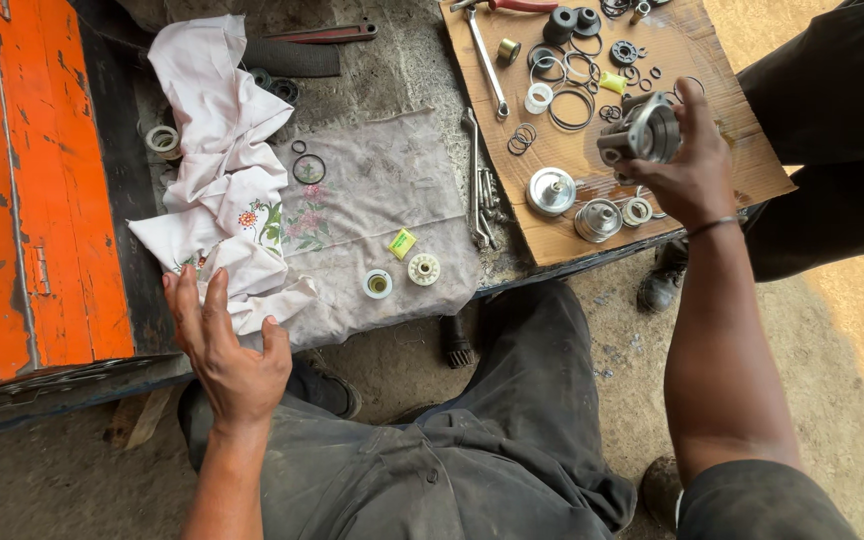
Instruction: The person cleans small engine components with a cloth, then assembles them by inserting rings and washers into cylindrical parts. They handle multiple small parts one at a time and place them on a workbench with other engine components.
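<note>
A: Grey metal housing (642,130) sits in the right hand (687,165), fingers wrapped round it, held above the cardboard (672,60) among rings and seals.

B: And the left hand (227,345)?

A: Spread flat, holding nothing, fingertips touching the white cloth (217,150) at the counter (392,70) edge.

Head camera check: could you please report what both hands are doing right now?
Right hand gripping metal housing above cardboard sheet. Left hand open, fingertips at white cloth. Wrench and rings lie loose, nothing blocking.
</note>
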`<state>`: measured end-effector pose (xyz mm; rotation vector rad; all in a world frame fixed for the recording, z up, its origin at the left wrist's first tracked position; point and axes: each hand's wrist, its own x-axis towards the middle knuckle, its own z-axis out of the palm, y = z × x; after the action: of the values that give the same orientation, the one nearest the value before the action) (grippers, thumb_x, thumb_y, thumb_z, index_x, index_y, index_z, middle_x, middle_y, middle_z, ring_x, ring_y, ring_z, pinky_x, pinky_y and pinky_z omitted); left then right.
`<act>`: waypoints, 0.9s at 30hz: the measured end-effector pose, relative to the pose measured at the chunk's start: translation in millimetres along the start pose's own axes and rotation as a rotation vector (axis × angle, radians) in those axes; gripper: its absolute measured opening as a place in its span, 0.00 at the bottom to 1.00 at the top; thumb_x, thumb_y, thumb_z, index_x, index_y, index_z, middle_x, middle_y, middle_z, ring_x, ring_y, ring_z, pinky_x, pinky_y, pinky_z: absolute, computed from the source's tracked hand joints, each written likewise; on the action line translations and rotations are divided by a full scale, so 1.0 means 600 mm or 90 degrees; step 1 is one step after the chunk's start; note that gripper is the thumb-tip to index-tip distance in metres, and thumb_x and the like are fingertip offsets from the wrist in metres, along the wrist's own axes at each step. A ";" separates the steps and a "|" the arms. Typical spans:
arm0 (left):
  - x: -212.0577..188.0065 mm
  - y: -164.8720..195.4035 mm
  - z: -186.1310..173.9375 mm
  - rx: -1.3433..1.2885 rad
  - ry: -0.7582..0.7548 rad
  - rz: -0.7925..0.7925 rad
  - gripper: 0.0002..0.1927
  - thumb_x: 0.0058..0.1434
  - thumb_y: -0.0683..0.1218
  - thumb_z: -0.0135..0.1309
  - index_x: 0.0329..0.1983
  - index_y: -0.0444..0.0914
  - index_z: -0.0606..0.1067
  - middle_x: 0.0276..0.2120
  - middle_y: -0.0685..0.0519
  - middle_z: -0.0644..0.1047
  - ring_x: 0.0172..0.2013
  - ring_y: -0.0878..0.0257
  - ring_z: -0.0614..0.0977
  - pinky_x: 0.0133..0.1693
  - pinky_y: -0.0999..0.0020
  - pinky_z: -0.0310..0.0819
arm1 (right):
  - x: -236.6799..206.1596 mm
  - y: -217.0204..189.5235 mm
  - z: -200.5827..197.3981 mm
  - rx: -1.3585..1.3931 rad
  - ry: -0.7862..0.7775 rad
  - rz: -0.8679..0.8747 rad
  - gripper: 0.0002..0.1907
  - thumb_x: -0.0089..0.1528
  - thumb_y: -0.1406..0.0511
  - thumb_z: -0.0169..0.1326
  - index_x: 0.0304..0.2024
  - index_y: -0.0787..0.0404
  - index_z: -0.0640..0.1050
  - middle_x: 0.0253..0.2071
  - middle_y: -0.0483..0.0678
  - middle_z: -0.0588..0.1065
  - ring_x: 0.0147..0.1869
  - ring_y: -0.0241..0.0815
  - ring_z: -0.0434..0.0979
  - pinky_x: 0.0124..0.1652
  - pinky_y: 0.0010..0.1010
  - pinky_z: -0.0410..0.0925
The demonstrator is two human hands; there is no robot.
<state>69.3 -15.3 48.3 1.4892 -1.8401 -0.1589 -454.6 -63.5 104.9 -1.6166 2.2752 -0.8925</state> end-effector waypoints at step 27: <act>0.022 -0.106 0.017 0.048 0.001 -0.097 0.14 0.59 0.36 0.59 0.49 0.31 0.77 0.41 0.39 0.76 0.45 0.41 0.78 0.49 0.50 0.72 | -0.230 -0.225 0.202 1.197 -0.576 0.183 0.48 0.56 0.55 0.71 0.73 0.65 0.65 0.62 0.55 0.71 0.62 0.50 0.75 0.56 0.45 0.71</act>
<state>113.0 -50.6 13.9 1.6815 -1.7487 -0.1632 -237.2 -9.5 63.9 -0.4532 0.3710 -1.1398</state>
